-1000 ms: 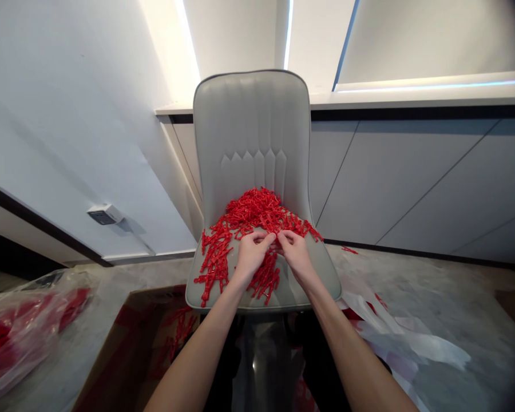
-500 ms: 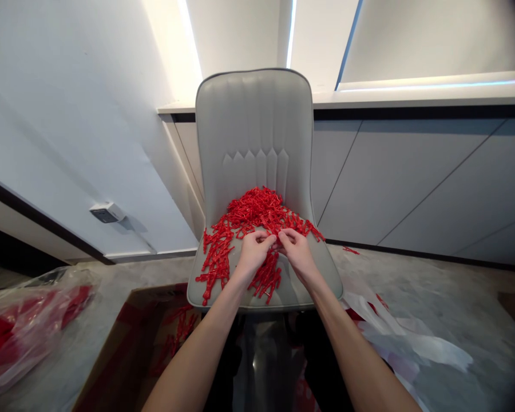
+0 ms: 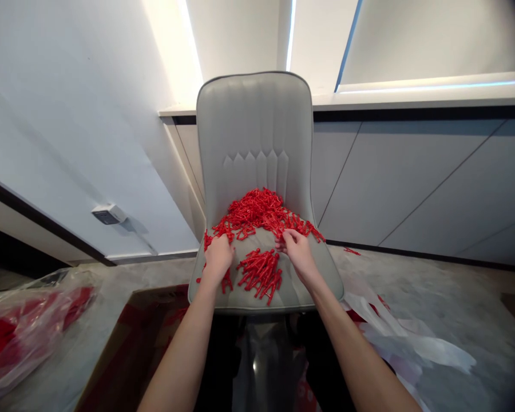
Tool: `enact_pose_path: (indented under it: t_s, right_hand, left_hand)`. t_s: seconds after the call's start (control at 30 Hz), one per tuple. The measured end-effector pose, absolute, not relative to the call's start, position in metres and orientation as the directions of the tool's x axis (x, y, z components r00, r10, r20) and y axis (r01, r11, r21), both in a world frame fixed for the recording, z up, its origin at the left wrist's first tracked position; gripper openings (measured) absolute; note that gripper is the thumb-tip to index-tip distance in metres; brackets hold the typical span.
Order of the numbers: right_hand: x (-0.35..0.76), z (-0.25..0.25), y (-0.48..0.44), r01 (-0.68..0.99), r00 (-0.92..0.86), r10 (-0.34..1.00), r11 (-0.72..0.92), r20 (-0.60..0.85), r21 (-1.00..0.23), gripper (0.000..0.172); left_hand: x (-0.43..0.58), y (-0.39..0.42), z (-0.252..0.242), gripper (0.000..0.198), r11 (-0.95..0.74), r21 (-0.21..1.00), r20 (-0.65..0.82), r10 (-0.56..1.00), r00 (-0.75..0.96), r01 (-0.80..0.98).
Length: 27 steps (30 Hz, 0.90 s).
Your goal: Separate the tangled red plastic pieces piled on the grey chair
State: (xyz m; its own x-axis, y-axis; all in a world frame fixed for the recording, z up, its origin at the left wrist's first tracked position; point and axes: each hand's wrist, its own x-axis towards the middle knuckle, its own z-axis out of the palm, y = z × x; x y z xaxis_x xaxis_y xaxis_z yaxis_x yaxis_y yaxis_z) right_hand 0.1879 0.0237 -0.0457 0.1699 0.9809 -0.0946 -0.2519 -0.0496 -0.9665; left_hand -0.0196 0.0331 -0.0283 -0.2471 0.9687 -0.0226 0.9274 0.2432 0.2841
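Note:
A heap of small red plastic pieces [image 3: 257, 212] lies on the seat of a grey padded chair [image 3: 254, 126]. A smaller clump of the red pieces [image 3: 260, 273] sits nearer the seat's front edge. My left hand [image 3: 218, 257] rests on the left part of the red pieces, fingers curled down over them. My right hand [image 3: 296, 249] is at the right side of the heap, its fingertips pinched among the pieces at the heap's near edge. What each hand holds is hidden by the fingers.
A cardboard box [image 3: 124, 343] with red pieces inside stands on the floor at lower left. A clear plastic bag of red pieces [image 3: 21, 326] lies at far left. White plastic sheets [image 3: 403, 337] lie on the floor at right. One stray red piece [image 3: 349, 250] is on the floor.
My left hand has moved left, away from my right hand, onto the left part of the red pieces. A bare strip of seat now shows between the heap and the front clump.

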Motion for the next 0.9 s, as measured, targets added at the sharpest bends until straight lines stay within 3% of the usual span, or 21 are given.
enact_pose_path:
  t_s: [0.1,0.23,0.43,0.57,0.67,0.73,0.83,0.9]
  right_hand:
    - [0.188,-0.05,0.024,-0.228,0.13,0.984,-0.093,-0.125,-0.969,0.024]
    - [0.187,-0.058,0.026,-0.174,0.086,0.991,-0.087,-0.103,-0.981,0.032]
    - [0.186,-0.063,0.029,-0.189,0.091,0.991,-0.079,-0.097,-0.979,0.035]
    - [0.186,-0.063,0.031,-0.203,0.093,0.988,-0.098,-0.119,-0.974,0.036]
    - [0.186,-0.062,0.032,-0.204,0.103,0.986,-0.109,-0.132,-0.973,0.036]
    - [0.185,-0.062,0.032,-0.212,0.096,0.987,-0.109,-0.132,-0.971,0.036]
    - [0.183,-0.062,0.031,-0.222,0.059,0.992,-0.094,-0.11,-0.971,0.034]
    - [0.181,-0.061,0.03,-0.231,0.048,0.995,-0.076,-0.089,-0.97,0.033]
  left_hand:
    - [-0.031,0.033,-0.029,0.029,0.29,0.183,-0.13,0.954,-0.269,0.939]
    - [-0.03,0.036,-0.027,0.028,0.266,0.191,-0.162,0.958,-0.237,0.945]
    - [-0.026,0.037,-0.027,0.023,0.242,0.187,-0.147,0.965,-0.217,0.952]
    - [-0.026,0.035,-0.028,0.026,0.215,0.249,-0.076,0.976,-0.203,0.944]
    - [-0.026,0.035,-0.028,0.031,0.16,0.37,0.049,0.98,-0.191,0.915]
    - [-0.024,0.036,-0.027,0.028,0.115,0.524,0.095,0.977,-0.192,0.844]
    - [-0.018,0.036,-0.026,0.03,0.063,0.824,0.033,0.987,-0.16,0.564]
    - [-0.012,0.034,-0.024,0.036,0.083,0.952,-0.057,0.994,-0.098,0.293]
